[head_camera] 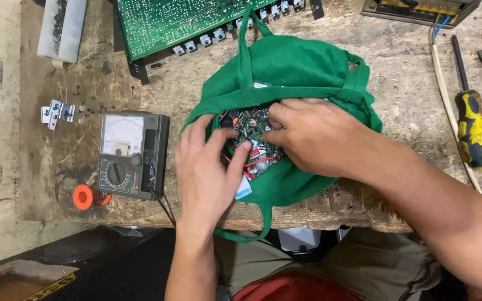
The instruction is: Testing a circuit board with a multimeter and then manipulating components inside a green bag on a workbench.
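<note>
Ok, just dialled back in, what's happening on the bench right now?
A person has both hands in an open green cloth bag on a worn wooden workbench. The left hand and right hand are sifting through the small electronic parts inside it. An analog multimeter lies to the left of the bag, a green circuit board sits behind it, and a yellow-handled screwdriver lies to the right.

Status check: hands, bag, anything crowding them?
Left hand and right hand both in green cloth bag, fingers among small parts. Grip unclear. Meter beside left hand.
</note>
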